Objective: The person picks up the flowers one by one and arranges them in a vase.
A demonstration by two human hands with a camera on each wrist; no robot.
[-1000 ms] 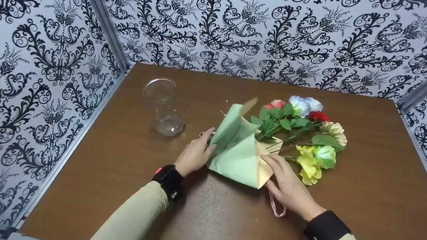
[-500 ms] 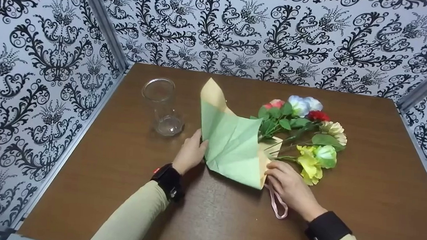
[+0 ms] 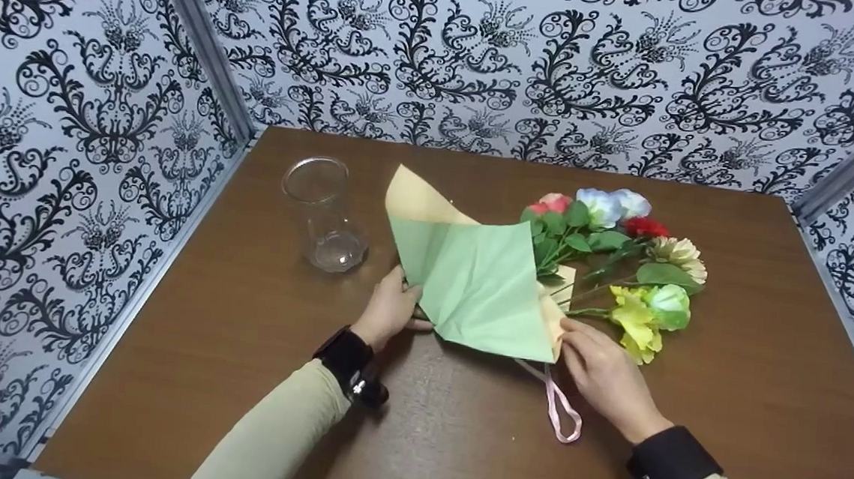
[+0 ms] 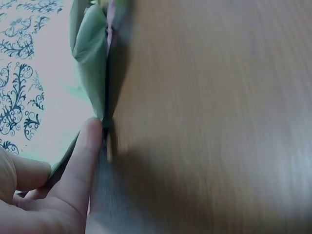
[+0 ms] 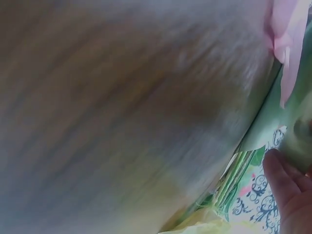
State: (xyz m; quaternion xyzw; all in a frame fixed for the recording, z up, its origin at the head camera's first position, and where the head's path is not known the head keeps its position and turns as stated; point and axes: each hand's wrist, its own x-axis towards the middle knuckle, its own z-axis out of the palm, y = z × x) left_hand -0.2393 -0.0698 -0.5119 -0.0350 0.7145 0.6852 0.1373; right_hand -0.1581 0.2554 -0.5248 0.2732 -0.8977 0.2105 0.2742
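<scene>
Left hand (image 3: 386,310) is pinching the wrapping paper (image 3: 476,288), lying between vase (image 3: 336,250) and flowers (image 3: 607,241), by its left edge; right hand (image 3: 611,374) is apparently pinching its right corner. Versus half a second ago, sheet is spreading wider, seemingly opening out.

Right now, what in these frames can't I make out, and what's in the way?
- Stems, lower parts: head view, covered by paper.
- Ribbon: right wrist view, cut off by the top edge.
- Right hand: right wrist view, cut off by the right and bottom edges.
- Table: right wrist view, grain blurred.
</scene>
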